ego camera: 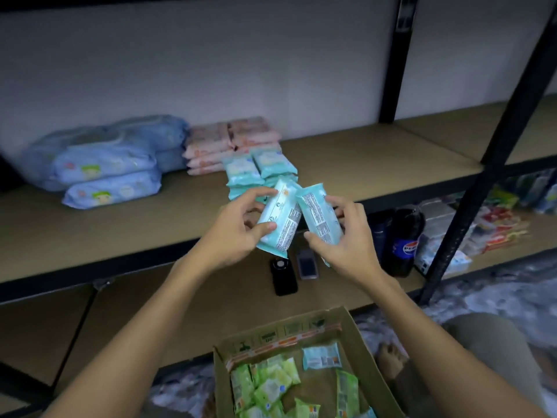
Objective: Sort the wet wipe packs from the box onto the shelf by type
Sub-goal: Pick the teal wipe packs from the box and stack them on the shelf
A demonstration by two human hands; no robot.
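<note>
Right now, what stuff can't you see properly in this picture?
Head view only:
- Print on the two teal packs: too small and blurred to read.
- Cardboard box: near side cut off by the bottom edge.
- Teal stack on the shelf: front hidden by the left hand and held packs.
- Goods at far right: blurred.

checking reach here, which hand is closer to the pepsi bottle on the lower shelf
Right. The right hand, holding a teal pack, is just left of the pepsi bottle; the left hand is farther left, beyond both packs.
</note>
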